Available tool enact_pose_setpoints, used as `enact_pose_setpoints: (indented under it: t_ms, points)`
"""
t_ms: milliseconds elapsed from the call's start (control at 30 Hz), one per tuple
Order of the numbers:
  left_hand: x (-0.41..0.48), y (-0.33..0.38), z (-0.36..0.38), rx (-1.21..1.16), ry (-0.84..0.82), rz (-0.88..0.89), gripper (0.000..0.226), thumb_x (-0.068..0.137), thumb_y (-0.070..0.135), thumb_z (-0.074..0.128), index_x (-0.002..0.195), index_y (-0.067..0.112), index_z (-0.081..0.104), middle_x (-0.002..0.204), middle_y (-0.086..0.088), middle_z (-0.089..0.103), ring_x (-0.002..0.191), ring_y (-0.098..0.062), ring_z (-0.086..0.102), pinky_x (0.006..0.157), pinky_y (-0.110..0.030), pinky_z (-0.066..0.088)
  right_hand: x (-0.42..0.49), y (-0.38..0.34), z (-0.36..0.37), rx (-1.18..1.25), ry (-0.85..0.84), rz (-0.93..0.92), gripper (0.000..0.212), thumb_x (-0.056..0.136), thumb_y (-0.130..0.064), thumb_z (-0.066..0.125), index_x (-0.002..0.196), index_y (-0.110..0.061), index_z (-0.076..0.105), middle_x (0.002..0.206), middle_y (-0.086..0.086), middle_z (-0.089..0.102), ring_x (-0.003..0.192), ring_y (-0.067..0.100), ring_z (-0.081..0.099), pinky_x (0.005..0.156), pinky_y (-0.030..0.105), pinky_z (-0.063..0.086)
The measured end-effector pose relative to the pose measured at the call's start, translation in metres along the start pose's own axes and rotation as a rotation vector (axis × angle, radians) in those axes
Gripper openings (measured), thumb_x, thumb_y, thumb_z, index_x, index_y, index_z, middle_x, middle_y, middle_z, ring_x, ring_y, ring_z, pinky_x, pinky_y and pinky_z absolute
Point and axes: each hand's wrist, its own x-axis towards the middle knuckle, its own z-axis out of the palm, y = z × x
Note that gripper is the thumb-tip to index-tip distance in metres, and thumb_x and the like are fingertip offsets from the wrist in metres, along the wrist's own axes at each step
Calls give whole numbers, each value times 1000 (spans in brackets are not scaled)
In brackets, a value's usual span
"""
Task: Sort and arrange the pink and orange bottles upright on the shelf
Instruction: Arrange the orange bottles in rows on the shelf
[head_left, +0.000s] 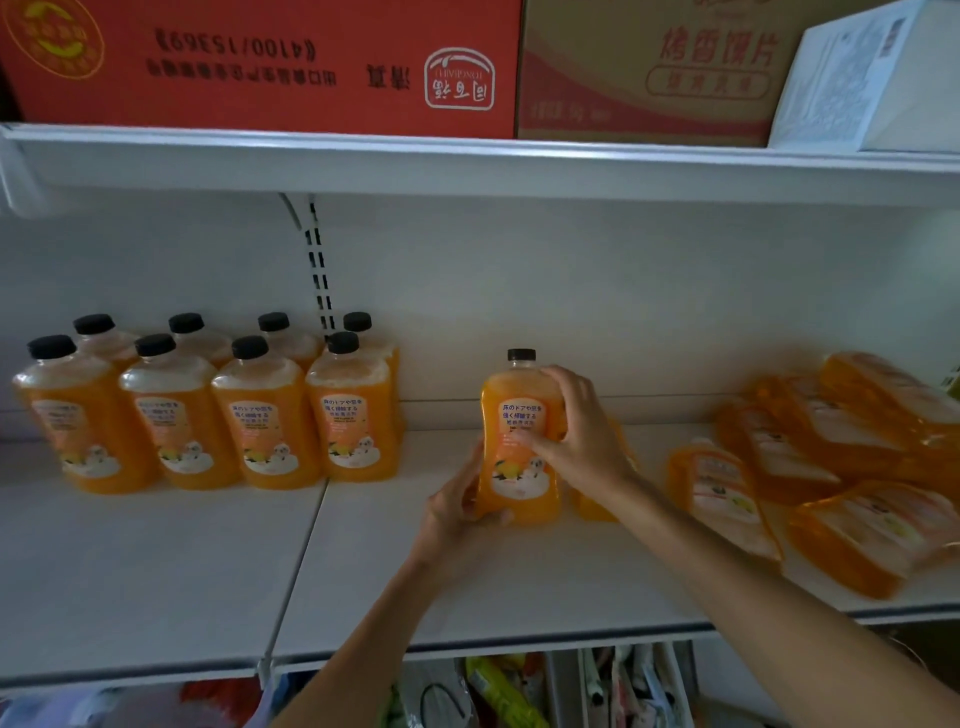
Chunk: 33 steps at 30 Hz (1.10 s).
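**Orange bottle held upright, mid-shelf**

Both hands are on one orange bottle (511, 483), which stands upright on the white shelf (156, 571) approx. in the middle, black cap on top. The left hand (457, 506) grips its lower left side, thumb curled at the base. The right hand (576, 426) wraps the upper right side, fingers bent across the label. The label carries Japanese text, "床のドアや窓を / 強く掃除する", w/ a small picture of fruit and white animals below; the finer print is too small to read.

To the left, well apart, eight more orange bottles (260, 415) stand upright in two rows of four, same label, black caps. To the right, a pile of orange bottles (831, 467) lies flat, overlapping, labels up but blurred. Just behind the right wrist another orange bottle (592, 506) is partly hidden; can't tell how it sits.

On the upper shelf (467, 166): a red carton (260, 62), its print upside down, incl. "4100/15369"; beside it a brown carton (649, 73) marked "烤香馍片"; then a white box (872, 83), its text unreadable.
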Motion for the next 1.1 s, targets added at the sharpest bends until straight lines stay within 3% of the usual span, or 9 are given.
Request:
enact_pose_setpoints:
  t_ms: [100,200,267,333,433,633,833,967,1100]
  points:
    - [-6,-3,-1,42,-32,-3,76,76,41,67,140,23,30,117,14,61,108,2,57,86,-16,49,-10,9,-3,113,-40,2,83,72,-29,80,138,-24,30,134,1,42,115,13,48,83,18,47]
    - [-12,0,-4,54,11,-27,81,74,62,60,140,23,33,113,19,64,107,-1,59,89,-22,50,-13,9,-3,137,-86,-15,92,66,-30,84,139,-28,28,137,1,40,117,17,50,86,29,53]
    - [-14,2,-11,104,30,-29,75,81,53,58,142,18,32,114,12,64,105,0,60,89,-26,51,-12,2,3,132,-76,-39,94,66,-30,84,138,-39,24,139,-2,35,121,15,45,92,33,51]
    - [-14,2,-21,175,69,-23,61,89,31,56,143,18,30,115,9,62,103,6,59,90,-27,51,-12,-8,13,117,-40,-84,94,67,-26,83,137,-42,21,134,-6,32,121,10,40,94,20,45]
    - [-16,1,-37,342,103,-44,64,93,31,50,146,30,15,125,2,58,109,-8,58,91,-41,50,-10,-20,32,78,0,-173,90,70,-19,82,137,-32,24,130,-4,30,113,-2,34,85,-2,34]
    - [-16,13,-66,821,-4,-43,81,93,27,50,146,23,-11,150,-8,29,128,-25,42,101,-36,38,6,-30,60,18,-39,-247,84,74,-14,79,141,-11,28,141,13,29,117,6,34,84,-6,31]
    - [-36,11,-83,968,1,-34,38,94,32,44,130,18,47,136,2,46,125,-14,39,102,-23,26,27,-34,81,-3,22,-190,82,76,-10,76,142,-11,26,145,12,26,116,5,37,89,13,40]
    - [-33,5,-85,926,25,-29,37,92,33,49,127,21,51,133,5,48,123,-13,42,103,-24,26,38,-29,90,-91,37,-155,85,74,-19,78,142,-11,27,145,9,31,125,24,43,97,36,46]
    - [-33,1,-87,915,31,-13,38,91,34,50,127,22,52,134,7,48,125,-12,40,104,-22,25,53,-31,90,-233,58,-87,88,71,-25,80,141,-14,29,143,5,37,124,28,40,98,46,40]
